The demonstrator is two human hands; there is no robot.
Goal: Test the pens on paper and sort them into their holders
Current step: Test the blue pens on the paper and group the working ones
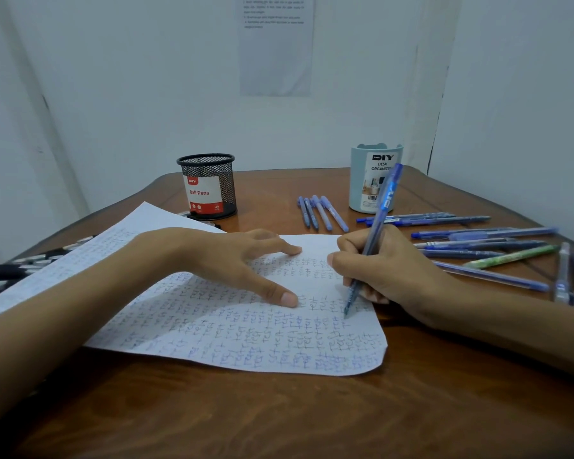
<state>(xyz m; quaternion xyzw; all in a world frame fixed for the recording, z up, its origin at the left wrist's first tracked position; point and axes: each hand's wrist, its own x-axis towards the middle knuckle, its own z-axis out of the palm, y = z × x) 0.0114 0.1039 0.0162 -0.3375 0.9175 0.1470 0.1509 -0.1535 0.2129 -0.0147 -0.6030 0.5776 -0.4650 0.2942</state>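
Observation:
A white sheet of paper (232,332), covered with small handwritten words, lies on the wooden table. My left hand (232,260) rests flat on it with fingers spread, pinning it down. My right hand (388,270) grips a blue pen (376,226) in a writing hold, its tip touching the paper near the right edge. A black mesh holder (207,185) labelled "Ball Pens" stands at the back left. At the back right stands a light blue desk organizer (371,180).
Several blue capped pens (322,213) lie between the two holders. A loose heap of blue pens and one green pen (511,256) is spread at the right. Dark pens (30,260) lie at the left edge, partly under the paper. Walls close in behind.

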